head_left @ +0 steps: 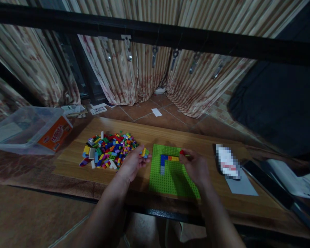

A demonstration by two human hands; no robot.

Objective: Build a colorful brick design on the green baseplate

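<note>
A green studded baseplate lies on the wooden board in front of me. On it a row of blue bricks turns a corner, with a pale grey brick at its near end and red and yellow bricks running right. My right hand pinches a small red brick over the right end of this row; whether it touches the plate is hidden. Left of the plate, my left hand holds several small toy bricks, yellow and blue among them, in its curled fingers.
A heap of mixed toy bricks spreads over the left of the wooden board. Beyond it stands a clear plastic bin with an orange label. To the right are a phone-like dark object, white paper and a long black object.
</note>
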